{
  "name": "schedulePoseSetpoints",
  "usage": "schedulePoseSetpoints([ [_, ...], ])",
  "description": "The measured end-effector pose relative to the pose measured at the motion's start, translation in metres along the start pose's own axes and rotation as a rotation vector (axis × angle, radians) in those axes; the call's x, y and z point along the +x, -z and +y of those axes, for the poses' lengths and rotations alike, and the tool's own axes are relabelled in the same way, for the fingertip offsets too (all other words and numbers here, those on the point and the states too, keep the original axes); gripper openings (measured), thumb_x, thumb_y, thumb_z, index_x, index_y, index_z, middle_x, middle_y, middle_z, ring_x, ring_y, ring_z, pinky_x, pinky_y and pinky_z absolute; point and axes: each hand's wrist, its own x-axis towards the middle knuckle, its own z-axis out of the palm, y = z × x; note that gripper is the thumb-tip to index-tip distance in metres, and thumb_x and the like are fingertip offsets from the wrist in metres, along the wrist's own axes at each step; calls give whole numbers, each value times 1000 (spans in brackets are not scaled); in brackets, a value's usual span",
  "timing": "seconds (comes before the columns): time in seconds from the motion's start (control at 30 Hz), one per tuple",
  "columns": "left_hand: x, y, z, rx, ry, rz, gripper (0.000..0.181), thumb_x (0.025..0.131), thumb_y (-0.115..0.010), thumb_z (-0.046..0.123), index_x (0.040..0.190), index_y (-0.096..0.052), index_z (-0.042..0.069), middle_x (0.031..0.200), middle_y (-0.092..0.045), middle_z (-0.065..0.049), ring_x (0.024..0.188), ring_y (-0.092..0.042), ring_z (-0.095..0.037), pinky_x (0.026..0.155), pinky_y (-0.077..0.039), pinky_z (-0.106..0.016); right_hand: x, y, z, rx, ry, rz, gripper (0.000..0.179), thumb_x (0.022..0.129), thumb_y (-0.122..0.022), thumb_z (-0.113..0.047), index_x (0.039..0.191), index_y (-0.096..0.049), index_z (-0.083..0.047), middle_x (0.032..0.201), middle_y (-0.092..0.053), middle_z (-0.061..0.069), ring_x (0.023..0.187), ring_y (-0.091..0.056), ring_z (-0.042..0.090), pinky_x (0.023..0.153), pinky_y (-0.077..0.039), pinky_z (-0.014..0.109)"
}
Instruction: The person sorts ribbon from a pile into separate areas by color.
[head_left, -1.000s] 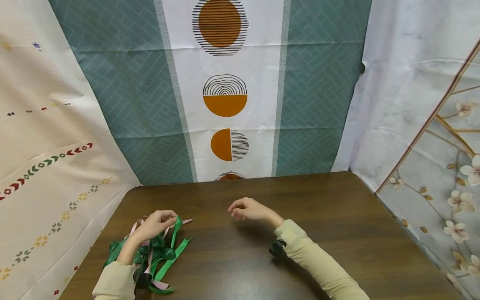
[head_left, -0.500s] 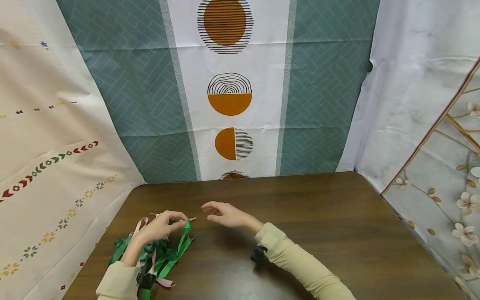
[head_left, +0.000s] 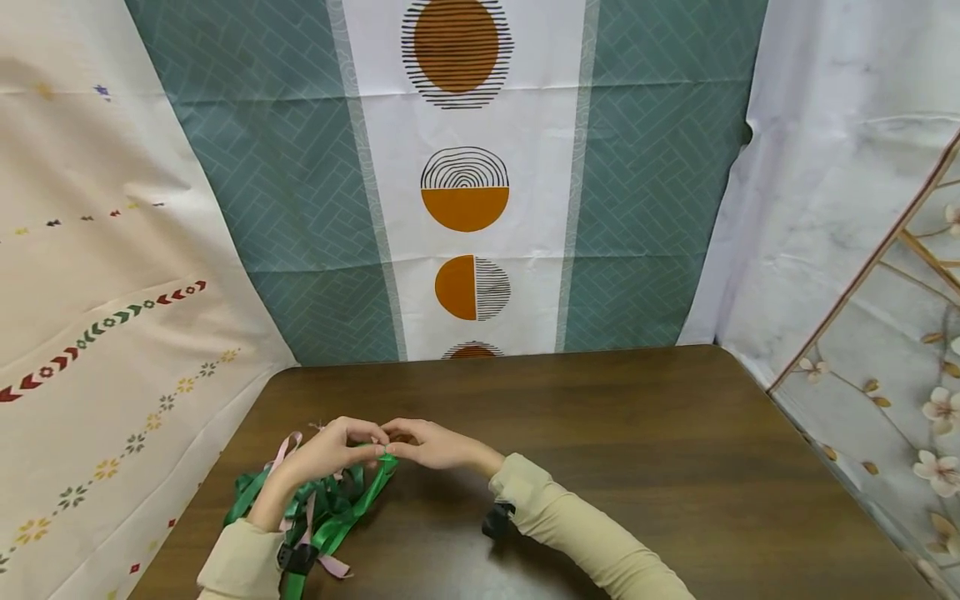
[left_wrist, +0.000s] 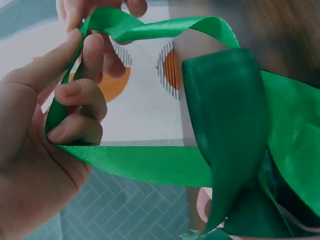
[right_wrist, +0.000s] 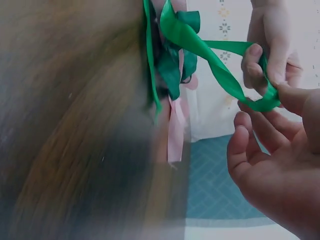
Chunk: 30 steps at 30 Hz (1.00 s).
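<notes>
A bright green satin ribbon (left_wrist: pixel 145 162) is pinched by my left hand (head_left: pixel 330 450), and part of it loops behind the curled fingers. My right hand (head_left: pixel 438 447) meets the left at the fingertips, its thumb and forefinger pinching the same ribbon close by. From there the strip runs twisted, as the right wrist view shows, back to a tangled heap on the table. Wide dark green ribbon (left_wrist: pixel 225 115) and a pink ribbon (right_wrist: pixel 175 132) lie in that heap. The left forearm hides part of the pile in the head view.
The brown wooden table (head_left: pixel 585 433) extends to the right of the hands. Patterned cloths hang behind it and at both sides, the left one cream (head_left: pixel 135 333). Black cameras are strapped to both wrists.
My right hand has come left across the table to meet the left hand and grip the green ribbon. The left hand keeps its pinch; the head view has shifted slightly.
</notes>
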Motion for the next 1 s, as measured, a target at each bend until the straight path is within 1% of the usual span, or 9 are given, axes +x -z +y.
schedulePoseSetpoints([
  [0.1,-3,2,6,-3,6,23,14,96,-60,22,104,-67,14,83,-72,-7,58,-56,-3,51,-47,-25,3,-1,-1,-14,17,18,31,104,-42,-27,127,-56,-11,124,-63,4,107,-57,3,92,-46,20],
  [0.2,-8,5,11,16,9,55,12,95,-60,22,100,-65,12,76,-70,-2,56,-54,-3,49,-45,-25,6,-3,-2,-11,28,50,27,104,-44,-27,119,-61,-12,113,-66,2,91,-54,-1,82,-45,17],
  [0.37,-18,14,17,71,2,106,10,95,-61,22,94,-62,12,66,-64,5,51,-46,-1,48,-42,-24,12,-5,-8,16,39,107,20,101,-51,-25,102,-66,-11,96,-66,4,74,-47,2,69,-41,17],
  [0.53,-31,28,21,102,17,144,11,93,-64,24,93,-64,13,65,-62,7,54,-51,-3,50,-43,-25,15,-4,-18,71,60,111,19,100,-52,-22,104,-67,-10,103,-68,8,83,-57,11,77,-46,20],
  [0.67,-42,40,24,135,37,183,8,92,-66,22,91,-68,14,69,-65,9,57,-56,-4,51,-45,-25,16,0,-22,102,87,139,20,100,-53,-19,107,-68,-7,109,-69,10,90,-59,10,82,-48,21],
  [0.77,-50,48,28,157,47,224,7,92,-66,20,91,-71,15,71,-67,10,57,-55,-3,50,-45,-25,16,4,-23,132,105,163,20,100,-53,-17,104,-67,-4,101,-67,11,85,-55,6,79,-47,20],
  [0.87,-59,56,32,138,54,251,7,93,-64,17,91,-71,13,68,-64,10,48,-47,-3,45,-42,-26,15,9,-25,168,123,163,19,100,-52,-15,99,-65,-2,93,-63,12,79,-52,6,75,-46,19],
  [0.9,-61,59,34,139,46,262,8,93,-64,16,91,-71,13,66,-63,10,45,-44,-4,42,-40,-27,15,11,-25,177,129,158,19,100,-51,-15,97,-65,-2,90,-62,12,76,-51,6,73,-45,19],
  [1.0,-67,66,38,150,5,296,7,93,-63,10,91,-70,10,66,-62,10,45,-44,-4,43,-40,-27,14,17,-26,203,141,150,18,101,-51,-15,96,-64,-3,88,-64,12,73,-52,5,71,-44,18],
])
